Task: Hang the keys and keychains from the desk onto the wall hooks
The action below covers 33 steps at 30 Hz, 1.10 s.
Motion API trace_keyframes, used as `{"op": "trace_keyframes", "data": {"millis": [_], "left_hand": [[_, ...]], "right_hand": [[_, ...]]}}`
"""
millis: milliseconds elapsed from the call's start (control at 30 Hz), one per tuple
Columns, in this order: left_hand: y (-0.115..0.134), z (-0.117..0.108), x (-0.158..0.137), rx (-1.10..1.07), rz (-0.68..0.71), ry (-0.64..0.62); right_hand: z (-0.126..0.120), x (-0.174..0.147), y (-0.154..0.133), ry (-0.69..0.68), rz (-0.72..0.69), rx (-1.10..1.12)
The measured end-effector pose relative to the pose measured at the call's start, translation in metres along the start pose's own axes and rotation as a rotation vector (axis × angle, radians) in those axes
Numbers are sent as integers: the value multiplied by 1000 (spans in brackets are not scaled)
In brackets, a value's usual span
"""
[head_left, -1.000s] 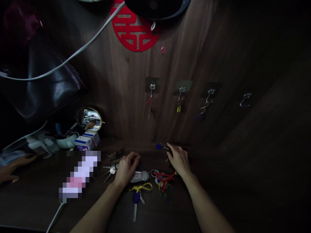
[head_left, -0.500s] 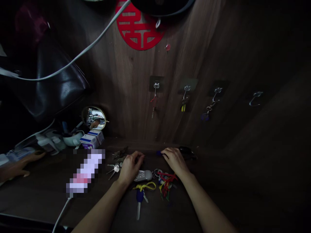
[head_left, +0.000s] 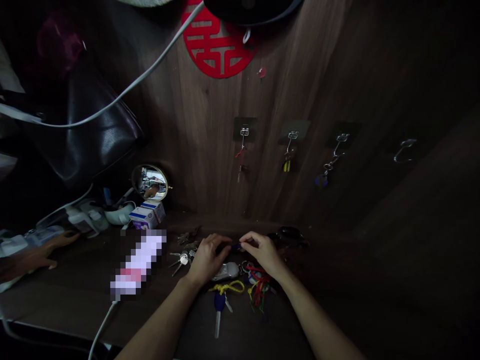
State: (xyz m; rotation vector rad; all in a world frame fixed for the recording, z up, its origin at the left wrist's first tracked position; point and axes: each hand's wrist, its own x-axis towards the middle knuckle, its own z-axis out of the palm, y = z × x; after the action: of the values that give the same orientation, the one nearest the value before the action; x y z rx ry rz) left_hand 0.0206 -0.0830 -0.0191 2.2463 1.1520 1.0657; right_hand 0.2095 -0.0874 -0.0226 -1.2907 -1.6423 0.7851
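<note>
My right hand (head_left: 263, 253) pinches a small dark blue object (head_left: 237, 247) between thumb and fingers, just above the shelf. Facing it, my left hand (head_left: 209, 257) has its fingers closed close to the object's left end; what they hold, if anything, is hidden. Under my left hand lies a silver car-shaped fob (head_left: 227, 271) with a ring. Nearer me is a blue-headed key (head_left: 219, 302) on a yellow cord (head_left: 225, 287). Beside it sits a tangle of red and green cords (head_left: 260, 287). Loose keys (head_left: 183, 258) lie left of my left hand.
Four wall hooks span the panel; keys hang from the left hook (head_left: 243, 135), second hook (head_left: 292, 137) and third hook (head_left: 340, 140). The right hook (head_left: 405, 150) is bare. A round mirror (head_left: 150, 183), small boxes (head_left: 147, 215), a pixelated item (head_left: 137, 267) and a black bag (head_left: 101, 135) are left.
My right hand has moved left with the blue object, close to my left hand. My left hand has shifted slightly right, and the whole view has drifted a little.
</note>
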Motion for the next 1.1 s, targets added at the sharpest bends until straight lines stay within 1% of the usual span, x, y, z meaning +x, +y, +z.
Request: {"op": "trace_keyframes", "data": {"millis": [100,200,333,433,500,633,700,800,967,1100], "left_hand": [[-1,3,0,3,80,-18],[-4,6,0,13,104,-16],[-5,7,0,26,87,-9],[-2,5,-1,27,55,-13],[1,3,-1,22,31,-11],[5,1,0,15,-16,-2],[6,0,0,17,-28,-1],[7,-1,1,21,-25,-2],[9,-2,1,12,-41,4],[7,-2,1,-2,-76,-2]], "right_hand": [[6,0,-5,-23,85,228],[8,-1,-11,-19,173,368],[8,-2,-16,-13,267,466],[9,-3,-16,-23,278,473],[9,-3,-16,-35,230,428],[10,-5,-21,-11,16,224],[10,-6,-25,-20,-63,127],[10,-8,-28,-26,-97,34],[12,-9,-25,-18,-165,-20],[15,-9,-22,47,-203,-47]]}}
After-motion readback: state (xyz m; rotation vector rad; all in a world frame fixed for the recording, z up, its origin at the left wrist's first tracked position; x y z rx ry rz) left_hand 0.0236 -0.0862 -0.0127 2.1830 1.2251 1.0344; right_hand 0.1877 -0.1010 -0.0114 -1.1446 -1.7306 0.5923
